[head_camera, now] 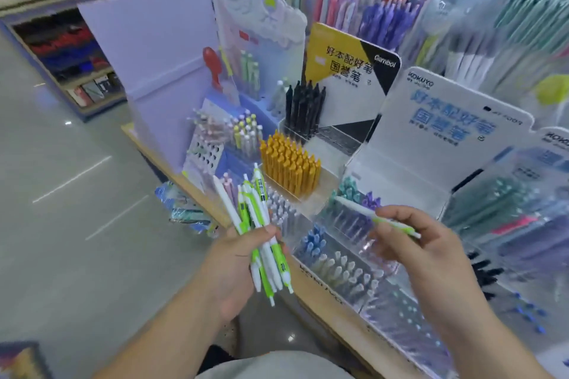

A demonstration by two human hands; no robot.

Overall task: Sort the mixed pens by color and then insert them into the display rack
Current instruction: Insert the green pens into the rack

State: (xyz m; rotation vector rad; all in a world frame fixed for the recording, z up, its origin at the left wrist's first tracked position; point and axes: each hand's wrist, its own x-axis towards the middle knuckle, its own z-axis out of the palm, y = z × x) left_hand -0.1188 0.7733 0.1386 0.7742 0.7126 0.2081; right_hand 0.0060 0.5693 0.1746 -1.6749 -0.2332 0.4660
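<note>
My left hand (237, 258) grips a bundle of green-and-white pens (257, 224), held upright and fanned out in front of the shelf edge. My right hand (412, 243) pinches a single green-and-white pen (360, 209) that lies almost level, its white end pointing left over the clear display rack (345, 258). The rack holds rows of blue, pale and purple pens standing in slots. Behind the bundle sits a perforated white holder (204, 155) with round holes and a few pastel pens.
A block of orange pens (291, 163) and a group of black pens (304, 108) stand behind the rack. White Kokuyo display cards (443, 120) rise at the right. The wooden shelf edge (323, 295) runs diagonally, with grey floor to the left.
</note>
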